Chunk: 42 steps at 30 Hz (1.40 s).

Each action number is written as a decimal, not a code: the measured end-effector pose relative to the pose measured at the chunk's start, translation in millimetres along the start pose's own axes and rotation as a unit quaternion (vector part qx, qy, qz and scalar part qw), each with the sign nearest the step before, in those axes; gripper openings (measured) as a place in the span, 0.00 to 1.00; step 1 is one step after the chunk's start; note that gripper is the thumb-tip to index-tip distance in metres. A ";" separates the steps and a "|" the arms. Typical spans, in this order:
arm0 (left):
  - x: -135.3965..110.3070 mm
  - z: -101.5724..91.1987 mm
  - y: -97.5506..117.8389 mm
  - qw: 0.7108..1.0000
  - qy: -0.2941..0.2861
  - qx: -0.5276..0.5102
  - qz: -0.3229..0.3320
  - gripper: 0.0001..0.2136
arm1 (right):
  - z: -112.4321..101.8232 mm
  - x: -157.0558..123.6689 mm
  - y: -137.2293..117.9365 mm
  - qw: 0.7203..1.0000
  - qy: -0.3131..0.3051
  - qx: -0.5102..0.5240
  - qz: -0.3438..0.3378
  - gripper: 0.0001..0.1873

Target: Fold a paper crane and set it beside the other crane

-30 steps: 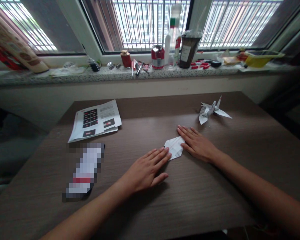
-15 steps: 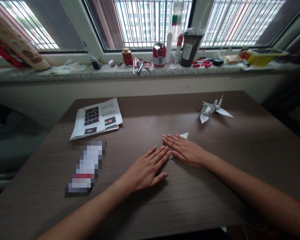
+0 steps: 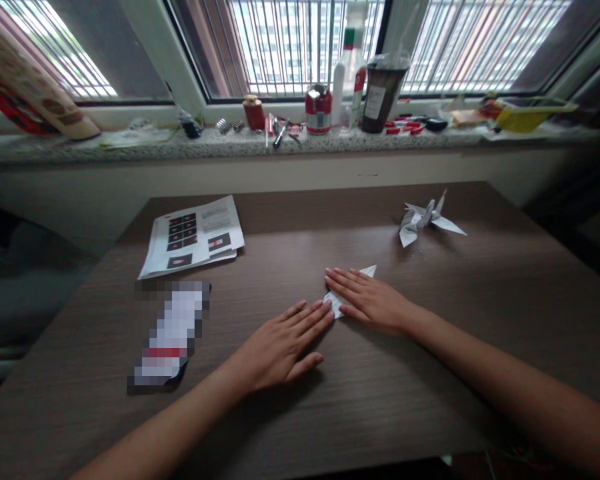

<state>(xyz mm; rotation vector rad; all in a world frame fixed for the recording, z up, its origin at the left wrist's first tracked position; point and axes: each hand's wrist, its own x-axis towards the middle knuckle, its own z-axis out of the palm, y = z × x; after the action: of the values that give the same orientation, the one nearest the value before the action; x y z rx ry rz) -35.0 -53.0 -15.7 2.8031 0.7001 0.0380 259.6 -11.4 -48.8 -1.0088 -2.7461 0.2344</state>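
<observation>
A small piece of folded white paper (image 3: 335, 303) lies on the brown table (image 3: 290, 233), partly hidden under my hands. My right hand (image 3: 367, 299) rests flat across its middle, fingers stretched out, and a pointed tip of the paper sticks out beyond the knuckles. Just to the left, my left hand (image 3: 287, 343) lies with straight fingers and the thumb apart, its fingertips at the paper's lower left edge. Neither hand grips anything. Further back on the right stands a folded paper crane (image 3: 423, 219).
Printed sheets (image 3: 195, 233) lie at the back left, with a blurred-out phone-like object (image 3: 173, 333) in front of them. On the stone windowsill (image 3: 220, 145) stand a red can (image 3: 319, 110), a dark cup (image 3: 381, 97), bottles, small tools and a yellow container (image 3: 523, 115).
My left hand has slid a little to the left and down, uncovering more of the folded paper between the hands. My right hand has stayed in place.
</observation>
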 end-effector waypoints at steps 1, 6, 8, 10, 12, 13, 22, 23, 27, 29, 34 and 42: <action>0.1 0.0 0.1 1.000 0.002 0.000 0.000 0.33 | -0.4 -2.5 4.5 1.000 0.002 -0.002 0.005 0.39; -0.2 1.8 -0.8 1.000 0.015 0.000 0.004 0.33 | -5.3 -17.1 32.2 0.997 0.025 -0.020 0.069 0.38; -0.1 2.4 -1.6 1.000 0.015 0.004 0.005 0.33 | -6.5 -19.7 37.8 0.997 0.025 -0.023 0.070 0.39; 0.9 2.1 -2.0 1.000 0.018 0.009 0.008 0.31 | -6.7 -20.0 39.1 0.997 0.028 -0.022 0.067 0.39; 3.0 0.8 -1.9 1.000 0.027 0.013 0.010 0.30 | -6.7 -19.5 38.3 0.997 0.031 -0.018 0.064 0.40; 4.5 -0.1 -1.6 0.999 0.032 0.014 0.009 0.29 | -6.9 -19.3 37.7 0.997 0.033 -0.014 0.063 0.40; 18.1 -4.9 5.8 0.997 0.065 0.026 -0.035 0.24 | -25.5 -23.1 23.2 0.997 0.074 0.008 0.038 0.36; 19.6 -5.0 7.0 0.996 0.070 0.030 -0.038 0.24 | -27.5 -23.8 19.9 0.997 0.077 0.012 0.029 0.35; 26.7 -6.0 10.0 0.995 0.083 0.036 -0.041 0.24 | -30.3 -24.8 7.2 0.997 0.064 0.035 0.003 0.30; 30.3 -6.4 9.7 0.995 0.083 0.032 -0.035 0.24 | -29.0 -23.8 3.1 0.997 0.055 0.045 0.001 0.27; 35.6 -9.2 5.6 0.996 0.080 0.017 -0.027 0.22 | -22.4 -19.9 1.3 0.996 0.050 0.070 -0.004 0.22; 44.7 -11.1 -3.9 0.993 0.091 0.008 -0.072 0.26 | -18.2 -20.1 -0.1 0.993 0.066 0.094 0.012 0.23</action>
<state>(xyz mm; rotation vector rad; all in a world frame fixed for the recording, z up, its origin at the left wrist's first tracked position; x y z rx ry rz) 1.8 -26.2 -7.5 2.7794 0.9466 0.2662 279.0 -23.1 -34.0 -0.9702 -2.5394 0.4059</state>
